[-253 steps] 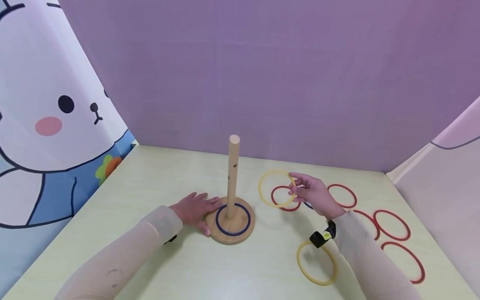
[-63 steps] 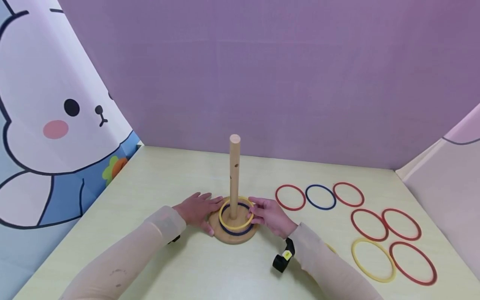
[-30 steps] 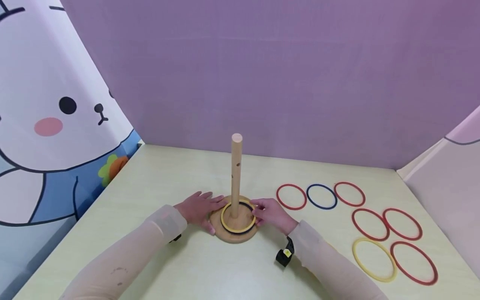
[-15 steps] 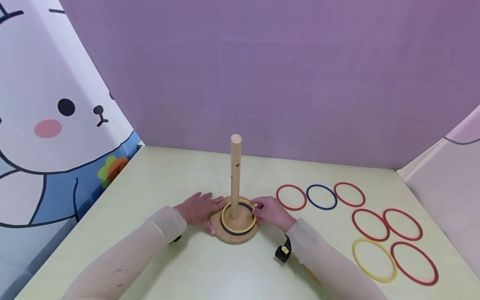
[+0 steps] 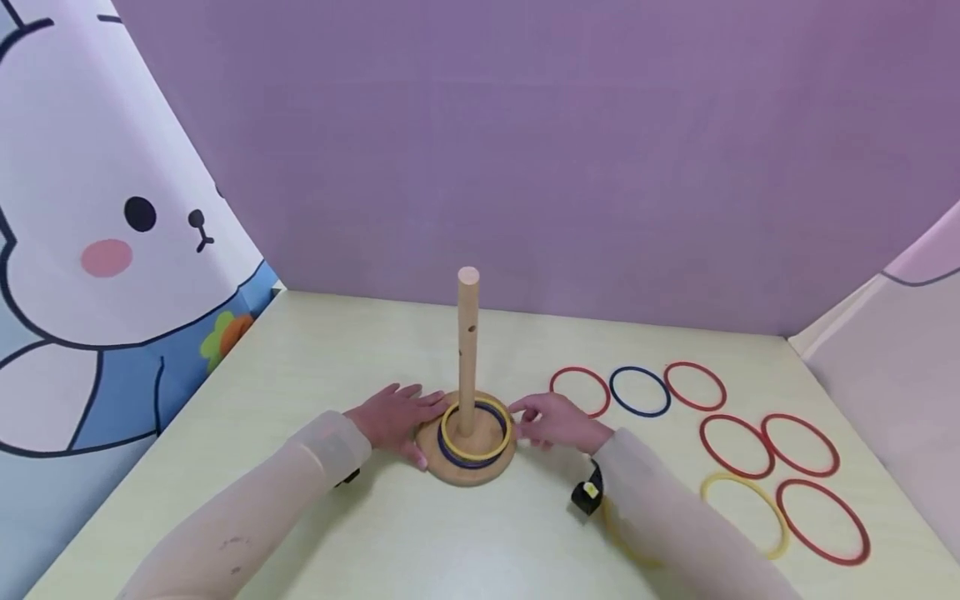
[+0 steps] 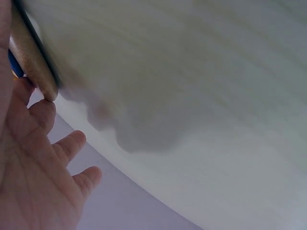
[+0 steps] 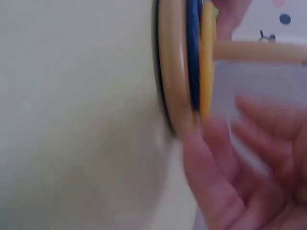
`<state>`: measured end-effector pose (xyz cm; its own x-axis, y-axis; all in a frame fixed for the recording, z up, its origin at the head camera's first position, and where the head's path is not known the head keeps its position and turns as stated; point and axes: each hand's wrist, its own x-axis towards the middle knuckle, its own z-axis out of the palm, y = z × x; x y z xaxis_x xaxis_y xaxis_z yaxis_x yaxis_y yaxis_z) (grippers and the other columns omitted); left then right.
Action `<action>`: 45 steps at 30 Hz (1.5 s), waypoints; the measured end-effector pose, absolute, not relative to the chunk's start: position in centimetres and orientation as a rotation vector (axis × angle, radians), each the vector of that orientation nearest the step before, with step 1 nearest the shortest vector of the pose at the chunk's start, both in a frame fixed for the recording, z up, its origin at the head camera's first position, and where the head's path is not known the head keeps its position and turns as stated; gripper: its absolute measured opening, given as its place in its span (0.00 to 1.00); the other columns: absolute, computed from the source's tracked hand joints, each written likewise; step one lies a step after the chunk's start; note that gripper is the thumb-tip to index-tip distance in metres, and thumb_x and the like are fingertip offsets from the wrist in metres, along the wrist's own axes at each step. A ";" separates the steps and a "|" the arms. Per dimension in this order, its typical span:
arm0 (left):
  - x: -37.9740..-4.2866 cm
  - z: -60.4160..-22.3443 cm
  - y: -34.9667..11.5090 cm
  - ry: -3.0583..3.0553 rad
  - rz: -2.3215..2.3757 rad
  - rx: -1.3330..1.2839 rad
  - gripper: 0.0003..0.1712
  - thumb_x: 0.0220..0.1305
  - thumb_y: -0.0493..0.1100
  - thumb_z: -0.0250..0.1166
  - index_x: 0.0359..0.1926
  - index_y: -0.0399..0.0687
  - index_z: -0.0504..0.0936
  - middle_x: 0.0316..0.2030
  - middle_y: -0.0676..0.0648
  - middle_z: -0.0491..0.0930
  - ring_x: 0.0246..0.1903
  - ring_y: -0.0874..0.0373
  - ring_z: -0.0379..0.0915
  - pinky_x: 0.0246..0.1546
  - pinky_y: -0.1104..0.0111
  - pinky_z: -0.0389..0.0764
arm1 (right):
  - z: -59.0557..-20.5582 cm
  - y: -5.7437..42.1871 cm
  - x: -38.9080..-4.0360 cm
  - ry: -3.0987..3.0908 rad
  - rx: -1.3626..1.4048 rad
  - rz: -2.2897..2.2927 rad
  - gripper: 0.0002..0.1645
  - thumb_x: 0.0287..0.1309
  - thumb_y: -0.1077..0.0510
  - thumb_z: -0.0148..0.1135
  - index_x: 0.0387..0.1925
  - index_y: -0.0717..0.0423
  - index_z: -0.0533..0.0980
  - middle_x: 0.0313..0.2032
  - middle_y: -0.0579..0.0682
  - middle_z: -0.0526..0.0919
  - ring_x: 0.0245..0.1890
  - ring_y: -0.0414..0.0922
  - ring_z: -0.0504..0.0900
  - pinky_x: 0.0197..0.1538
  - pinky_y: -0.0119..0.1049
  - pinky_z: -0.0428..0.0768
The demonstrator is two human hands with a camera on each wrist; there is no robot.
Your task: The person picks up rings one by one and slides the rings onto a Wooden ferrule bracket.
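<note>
A wooden peg stand has a round base (image 5: 467, 478) and an upright post (image 5: 467, 342). Around the post, a blue ring (image 5: 448, 455) lies on the base with a yellow ring (image 5: 480, 458) on top of it. My left hand (image 5: 392, 422) rests at the base's left side, fingers spread; in the left wrist view fingertips (image 6: 45, 108) touch the base's edge. To the right of the base is my right hand (image 5: 558, 423), just beside the yellow ring and holding nothing. Its fingers (image 7: 206, 167) look blurred and parted in the right wrist view.
Several red rings (image 5: 801, 416), another blue ring (image 5: 640, 415) and a yellow ring (image 5: 783, 533) lie flat on the right of the table (image 5: 480, 550). A further yellow ring (image 5: 617, 537) is partly hidden under my right forearm. A purple cloth wall (image 5: 525, 167) stands behind.
My right hand brought the yellow ring from the right onto the post, down over the blue ring. It has just let go and drawn slightly right. My left hand has stayed at the base.
</note>
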<state>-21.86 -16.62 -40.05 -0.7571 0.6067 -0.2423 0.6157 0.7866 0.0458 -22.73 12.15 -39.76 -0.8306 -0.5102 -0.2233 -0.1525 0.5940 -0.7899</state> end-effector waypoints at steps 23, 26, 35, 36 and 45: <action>-21.8 -39.5 -16.2 2.711 -0.001 0.968 0.58 0.47 0.69 0.69 0.72 0.45 0.59 0.71 0.43 0.58 0.66 0.34 0.54 0.63 0.41 0.57 | -38.1 24.0 -20.3 2.459 -0.775 -0.761 0.18 0.46 0.66 0.67 0.44 0.61 0.82 0.25 0.40 0.76 0.27 0.35 0.71 0.33 0.28 0.71; -21.8 -39.5 -16.1 2.714 -0.013 0.964 0.58 0.46 0.68 0.69 0.72 0.46 0.59 0.71 0.43 0.58 0.66 0.35 0.54 0.63 0.42 0.57 | -38.1 25.2 -19.9 2.466 -0.770 -0.775 0.18 0.46 0.67 0.67 0.43 0.62 0.82 0.25 0.40 0.76 0.26 0.34 0.70 0.32 0.28 0.71; -21.8 -39.6 -15.8 2.724 -0.010 0.944 0.59 0.45 0.68 0.70 0.73 0.47 0.58 0.71 0.44 0.57 0.67 0.36 0.53 0.64 0.42 0.55 | -38.0 27.7 -18.7 2.546 -0.678 -0.720 0.15 0.46 0.67 0.69 0.40 0.60 0.82 0.25 0.41 0.75 0.26 0.35 0.69 0.29 0.29 0.70; -21.9 -39.6 -15.8 2.724 -0.011 0.944 0.59 0.45 0.68 0.70 0.73 0.47 0.58 0.71 0.44 0.57 0.67 0.36 0.53 0.64 0.42 0.55 | -38.1 27.9 -18.7 2.550 -0.669 -0.706 0.15 0.46 0.67 0.69 0.40 0.60 0.82 0.25 0.40 0.75 0.26 0.35 0.69 0.30 0.29 0.70; -21.8 -39.7 -15.9 2.718 0.023 0.942 0.59 0.46 0.68 0.70 0.72 0.45 0.58 0.71 0.43 0.58 0.67 0.35 0.53 0.64 0.42 0.55 | -37.9 28.1 -18.0 2.542 -0.507 -0.730 0.17 0.44 0.68 0.69 0.41 0.60 0.82 0.24 0.45 0.74 0.24 0.42 0.70 0.26 0.30 0.69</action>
